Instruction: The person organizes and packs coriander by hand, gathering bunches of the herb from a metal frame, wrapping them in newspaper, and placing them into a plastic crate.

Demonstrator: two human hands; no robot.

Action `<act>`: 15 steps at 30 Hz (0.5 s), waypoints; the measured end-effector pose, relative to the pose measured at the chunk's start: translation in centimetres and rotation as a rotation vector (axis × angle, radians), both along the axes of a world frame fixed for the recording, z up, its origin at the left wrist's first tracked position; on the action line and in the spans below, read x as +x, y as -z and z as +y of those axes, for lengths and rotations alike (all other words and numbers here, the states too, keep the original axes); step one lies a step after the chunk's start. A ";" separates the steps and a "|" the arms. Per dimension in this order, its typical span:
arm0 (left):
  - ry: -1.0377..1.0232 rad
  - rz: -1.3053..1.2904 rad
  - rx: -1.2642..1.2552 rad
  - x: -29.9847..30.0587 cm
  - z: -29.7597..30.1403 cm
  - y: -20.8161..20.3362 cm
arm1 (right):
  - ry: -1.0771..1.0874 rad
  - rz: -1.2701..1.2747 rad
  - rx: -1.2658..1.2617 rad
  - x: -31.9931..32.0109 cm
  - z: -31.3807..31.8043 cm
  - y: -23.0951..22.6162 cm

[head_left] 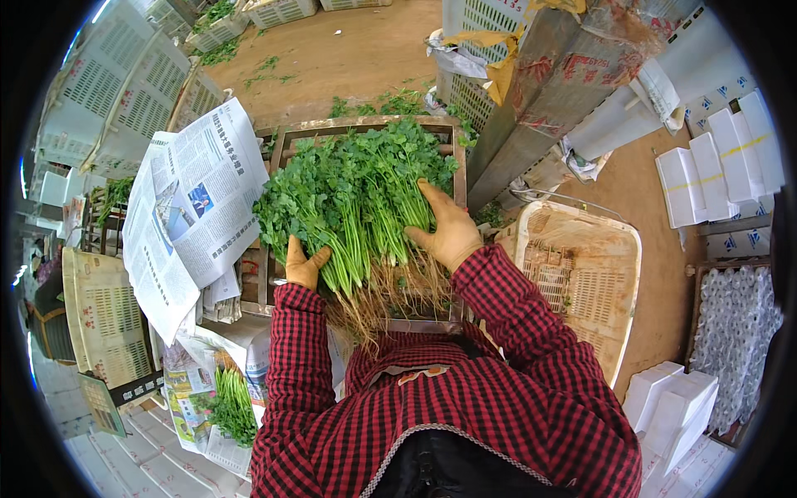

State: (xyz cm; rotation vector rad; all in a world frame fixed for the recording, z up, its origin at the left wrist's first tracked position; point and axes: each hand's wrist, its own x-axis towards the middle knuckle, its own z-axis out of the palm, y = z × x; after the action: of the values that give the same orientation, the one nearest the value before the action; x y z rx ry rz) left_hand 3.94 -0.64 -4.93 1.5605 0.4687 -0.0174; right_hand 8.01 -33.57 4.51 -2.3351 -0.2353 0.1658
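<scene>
A wide heap of leafy coriander [357,199] lies across a metal-framed stand [374,124] before me. Its leaves point away and its brown, stringy roots hang toward my body. My left hand [304,264] grips the left side of the stems, thumb over them, fingers along the outer edge. On the right side, my right hand [448,228] holds stems with thumb and forefinger spread wide; its other fingers are partly hidden. Both hands press in from the sides. Below left, a smaller coriander bunch [232,407] rests on printed paper [187,390].
Newspaper sheets [195,199] stand piled at my left, beside pale plastic crates [100,307]. To my right are a deep plastic basket [610,290] and a metal post [531,100]. White boxes [701,178] and a clear-wrapped stack [735,332] sit at the far right.
</scene>
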 end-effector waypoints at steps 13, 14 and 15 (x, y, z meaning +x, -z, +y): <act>0.000 -0.140 -0.238 -0.7 0.2 1.4 | -0.050 0.053 0.071 -1.9 9.1 -2.9; 0.035 -0.159 -0.181 -0.7 1.3 3.1 | -0.087 -0.021 -0.005 -2.1 9.6 -2.9; 0.020 -0.226 -0.370 -0.9 1.4 3.5 | -0.142 0.075 -0.101 -2.3 10.0 -3.0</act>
State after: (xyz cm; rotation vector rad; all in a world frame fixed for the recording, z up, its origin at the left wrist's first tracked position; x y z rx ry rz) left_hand 3.07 0.80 -8.44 1.1867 0.2536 0.0533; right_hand 5.69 -23.56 7.48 -2.4069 -0.3632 0.3422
